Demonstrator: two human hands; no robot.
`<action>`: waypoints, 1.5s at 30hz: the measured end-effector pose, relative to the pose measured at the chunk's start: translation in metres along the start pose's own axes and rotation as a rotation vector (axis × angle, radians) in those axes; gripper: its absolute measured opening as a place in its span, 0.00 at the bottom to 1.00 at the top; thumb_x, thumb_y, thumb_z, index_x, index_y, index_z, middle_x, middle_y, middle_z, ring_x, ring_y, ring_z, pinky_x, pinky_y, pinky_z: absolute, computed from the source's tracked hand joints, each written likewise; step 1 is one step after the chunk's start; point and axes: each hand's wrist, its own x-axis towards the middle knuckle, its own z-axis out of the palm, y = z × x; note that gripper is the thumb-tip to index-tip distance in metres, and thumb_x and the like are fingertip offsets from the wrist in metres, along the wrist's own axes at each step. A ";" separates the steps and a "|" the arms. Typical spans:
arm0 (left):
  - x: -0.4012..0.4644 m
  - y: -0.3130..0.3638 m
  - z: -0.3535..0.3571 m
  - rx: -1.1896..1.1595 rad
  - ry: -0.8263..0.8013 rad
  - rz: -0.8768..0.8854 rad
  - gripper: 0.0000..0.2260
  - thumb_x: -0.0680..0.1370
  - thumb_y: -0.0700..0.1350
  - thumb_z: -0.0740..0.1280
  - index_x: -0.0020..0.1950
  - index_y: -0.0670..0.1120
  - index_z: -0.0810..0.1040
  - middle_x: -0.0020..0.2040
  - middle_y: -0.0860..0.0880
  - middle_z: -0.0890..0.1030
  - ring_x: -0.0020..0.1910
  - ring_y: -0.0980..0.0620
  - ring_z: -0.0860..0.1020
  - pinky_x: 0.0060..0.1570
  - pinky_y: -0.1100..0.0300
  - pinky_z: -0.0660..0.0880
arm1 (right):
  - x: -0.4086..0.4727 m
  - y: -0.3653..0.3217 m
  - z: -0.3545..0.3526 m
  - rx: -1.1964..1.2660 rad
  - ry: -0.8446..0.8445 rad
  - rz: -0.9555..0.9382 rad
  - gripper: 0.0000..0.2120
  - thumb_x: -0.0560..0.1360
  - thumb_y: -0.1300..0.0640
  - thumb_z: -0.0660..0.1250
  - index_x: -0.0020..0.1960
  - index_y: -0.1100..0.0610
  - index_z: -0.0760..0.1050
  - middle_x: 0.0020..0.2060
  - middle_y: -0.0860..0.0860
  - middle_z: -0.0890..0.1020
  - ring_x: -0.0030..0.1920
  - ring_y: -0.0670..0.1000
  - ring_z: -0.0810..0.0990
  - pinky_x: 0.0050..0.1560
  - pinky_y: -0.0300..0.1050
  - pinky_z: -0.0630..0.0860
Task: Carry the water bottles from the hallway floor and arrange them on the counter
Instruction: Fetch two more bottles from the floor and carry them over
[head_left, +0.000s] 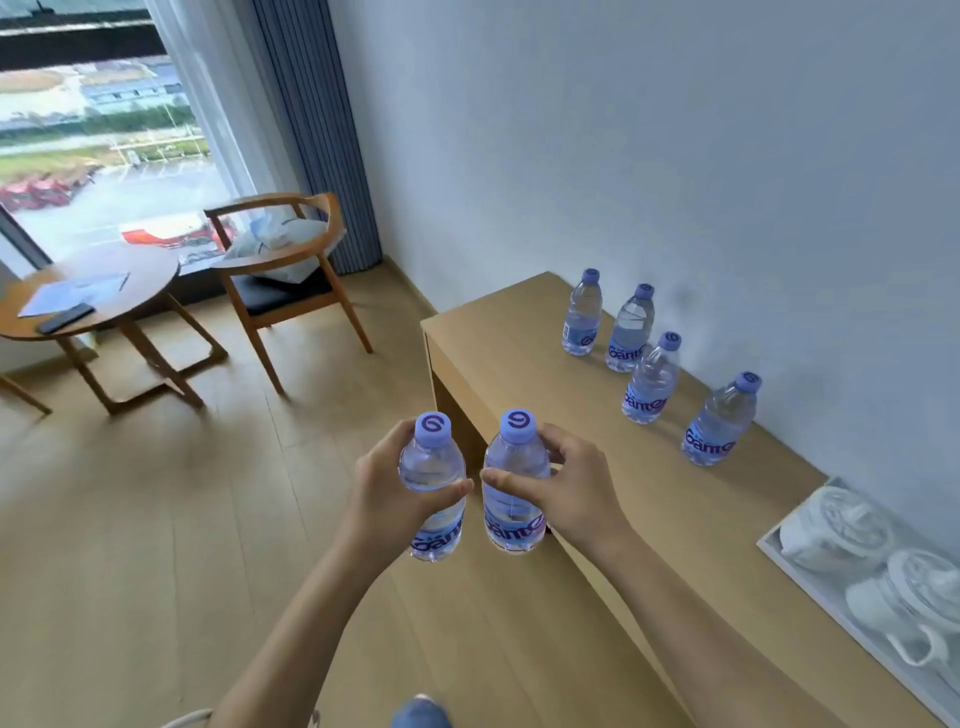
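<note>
Pale wood flooring lies under both grips: the left hand (387, 493) wraps one clear ribbed bottle (434, 488), the right hand (576, 493) another (514, 488), over the desk (519, 338) edge. Smooth plastic could slip, or knock the four bottles (652, 384) standing at two o'clock.
</note>
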 end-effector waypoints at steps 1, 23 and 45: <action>0.018 -0.005 0.003 -0.009 -0.019 0.006 0.22 0.64 0.44 0.81 0.52 0.57 0.76 0.44 0.60 0.82 0.42 0.62 0.80 0.38 0.73 0.73 | 0.014 0.004 0.001 -0.005 0.011 0.013 0.20 0.63 0.47 0.82 0.52 0.51 0.82 0.43 0.43 0.86 0.44 0.41 0.82 0.44 0.29 0.75; 0.394 -0.092 0.070 -0.050 -0.498 0.083 0.20 0.64 0.46 0.78 0.49 0.58 0.73 0.43 0.58 0.79 0.41 0.61 0.79 0.37 0.69 0.74 | 0.304 0.061 0.021 0.011 0.420 0.281 0.21 0.58 0.41 0.80 0.48 0.45 0.79 0.42 0.38 0.85 0.43 0.38 0.83 0.41 0.29 0.74; 0.572 -0.134 0.160 0.027 -0.504 -0.064 0.21 0.61 0.45 0.78 0.44 0.59 0.69 0.40 0.56 0.78 0.37 0.59 0.77 0.36 0.62 0.73 | 0.498 0.139 -0.010 -0.092 0.607 0.483 0.16 0.64 0.51 0.80 0.47 0.45 0.77 0.38 0.38 0.81 0.41 0.35 0.79 0.39 0.26 0.70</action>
